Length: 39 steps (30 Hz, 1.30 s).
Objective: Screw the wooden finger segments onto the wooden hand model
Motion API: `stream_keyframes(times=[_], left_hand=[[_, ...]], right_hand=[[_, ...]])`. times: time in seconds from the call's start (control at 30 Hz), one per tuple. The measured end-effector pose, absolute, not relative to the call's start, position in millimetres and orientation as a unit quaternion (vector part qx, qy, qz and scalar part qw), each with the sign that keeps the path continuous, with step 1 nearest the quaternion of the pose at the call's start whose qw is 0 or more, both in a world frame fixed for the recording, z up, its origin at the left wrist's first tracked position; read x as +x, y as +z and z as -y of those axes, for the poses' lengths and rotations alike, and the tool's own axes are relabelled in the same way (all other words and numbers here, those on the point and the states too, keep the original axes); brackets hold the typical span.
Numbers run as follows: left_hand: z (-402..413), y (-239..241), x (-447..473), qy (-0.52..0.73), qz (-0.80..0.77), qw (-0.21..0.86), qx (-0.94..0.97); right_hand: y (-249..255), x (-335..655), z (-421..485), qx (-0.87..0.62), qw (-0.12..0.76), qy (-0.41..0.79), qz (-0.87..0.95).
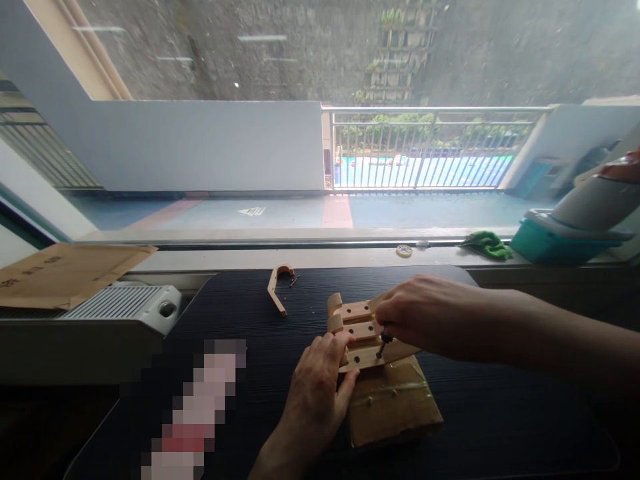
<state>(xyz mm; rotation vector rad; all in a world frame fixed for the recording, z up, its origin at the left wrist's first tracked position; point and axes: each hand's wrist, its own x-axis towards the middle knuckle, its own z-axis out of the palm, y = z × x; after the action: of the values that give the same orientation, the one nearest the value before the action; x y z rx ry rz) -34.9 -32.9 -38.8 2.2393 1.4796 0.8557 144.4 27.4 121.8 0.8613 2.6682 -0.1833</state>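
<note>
A small wooden assembly (356, 321) of curved, hook-shaped pieces fixed to flat bars lies on a brown cardboard piece (395, 407) on the black table (250, 320). My left hand (320, 387) presses on the near end of the assembly, fingers bent over its edge. My right hand (420, 313) reaches in from the right and pinches a small dark screwdriver (383, 345) that stands upright on the nearest wooden bar. A single loose curved wooden piece (277, 287) lies farther back on the table, with a tiny screw (294, 281) beside it.
A window sill behind the table carries a tape roll (404, 251), a green cloth (487, 245) and a teal base with a grey object (565, 233). At left stand a white radiator (120, 307) and cardboard (65, 270). A pixelated patch (195, 407) covers the table's near left.
</note>
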Motion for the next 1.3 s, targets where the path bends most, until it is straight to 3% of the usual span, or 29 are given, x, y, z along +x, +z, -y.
stream_keyframes(times=[0.97, 1.3], left_hand=[[34, -37, -33, 0.301, -0.527, 0.156, 0.779], [33, -37, -33, 0.306, -0.524, 0.15, 0.781]], right_hand=[[127, 145, -24, 0.336, 0.136, -0.045, -0.931], [129, 147, -24, 0.309, 0.172, -0.061, -0.933]])
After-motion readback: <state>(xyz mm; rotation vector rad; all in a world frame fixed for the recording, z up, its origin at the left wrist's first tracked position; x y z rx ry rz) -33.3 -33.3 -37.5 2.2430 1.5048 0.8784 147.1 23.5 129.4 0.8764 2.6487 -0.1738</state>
